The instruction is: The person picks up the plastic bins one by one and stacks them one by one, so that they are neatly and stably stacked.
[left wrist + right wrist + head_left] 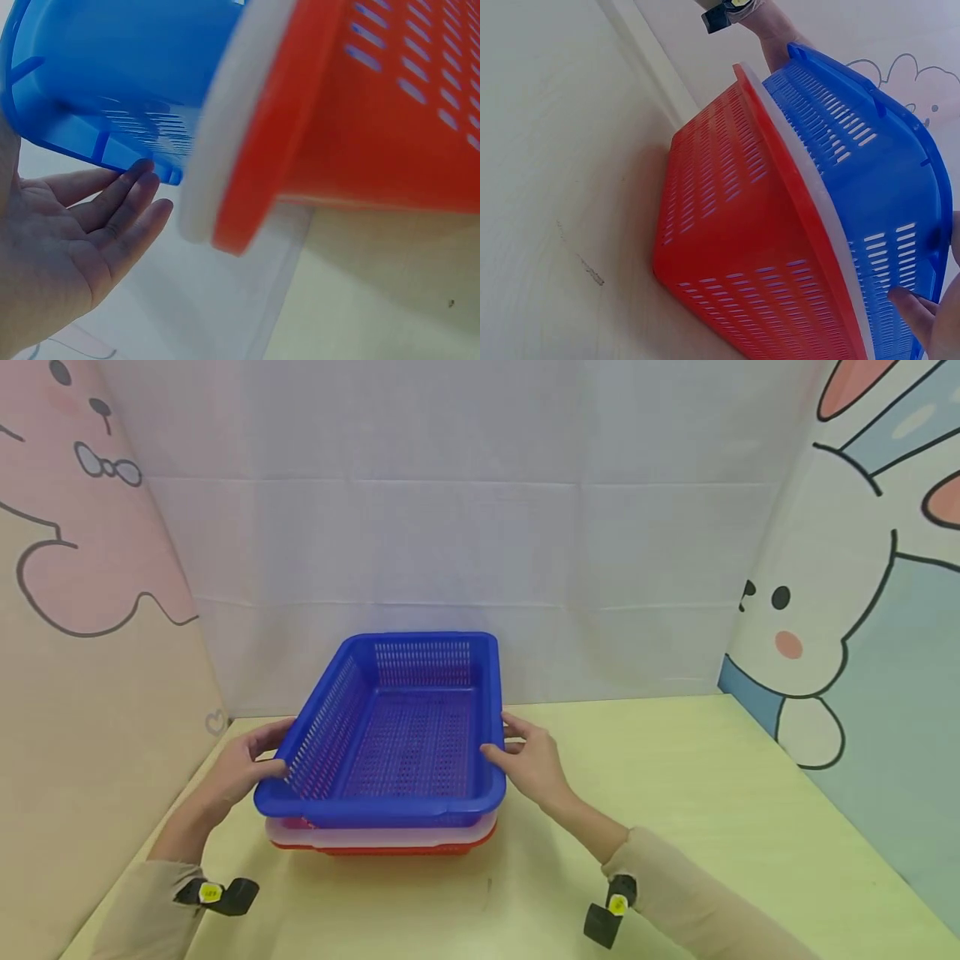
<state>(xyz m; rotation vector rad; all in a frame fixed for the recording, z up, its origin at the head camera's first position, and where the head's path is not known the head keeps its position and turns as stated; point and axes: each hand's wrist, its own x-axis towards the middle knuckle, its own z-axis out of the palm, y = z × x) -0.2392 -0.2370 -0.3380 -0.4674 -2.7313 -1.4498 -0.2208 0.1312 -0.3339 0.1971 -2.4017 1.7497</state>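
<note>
A blue perforated basket is held by its side rims between both hands. My left hand grips the left rim, thumb on top; in the left wrist view, its fingers reach under that rim. On the other side, my right hand pinches the right rim with the thumb above and fingers outside. Below the blue basket, a white basket's rim rests on a red basket, which stands on the table. Much of the blue basket's wall shows above the white rim in the right wrist view; the white basket's body is hidden.
The pale yellow table runs to a white cloth backdrop behind the baskets. Side panels with cartoon animals stand at left and right. A small dark mark lies on the tabletop.
</note>
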